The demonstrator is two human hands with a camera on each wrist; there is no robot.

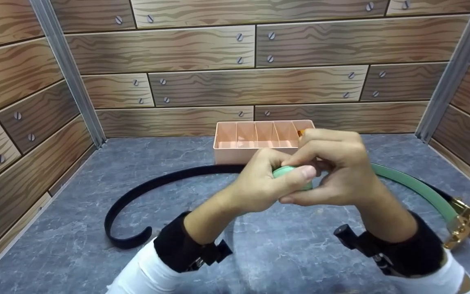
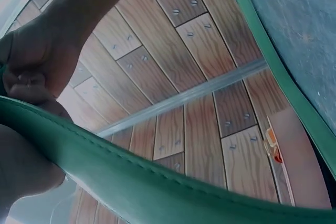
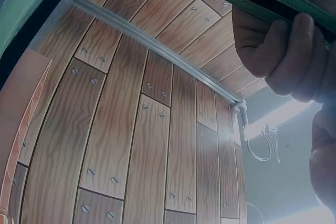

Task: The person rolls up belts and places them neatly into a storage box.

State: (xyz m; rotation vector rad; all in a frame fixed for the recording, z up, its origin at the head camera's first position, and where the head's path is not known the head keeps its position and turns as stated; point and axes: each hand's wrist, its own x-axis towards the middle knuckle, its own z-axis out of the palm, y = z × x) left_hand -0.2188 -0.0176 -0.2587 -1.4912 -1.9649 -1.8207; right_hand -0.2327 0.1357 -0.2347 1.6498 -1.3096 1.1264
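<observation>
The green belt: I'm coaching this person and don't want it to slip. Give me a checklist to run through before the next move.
1. Left hand on the green belt, thumb pressing it: ok.
2. Right hand also gripping it, close beside the left: ok.
3. Gold buckle apart from both hands, at the right of the table: ok.
4. Dark strap laid straight: not ok; it curves across the left side, its end hooked inward.
5. Peach box upright behind the hands: ok.
6. Held section fully visible: not ok; the hands cover much of it, so its grip firmness: cannot tell.
</observation>
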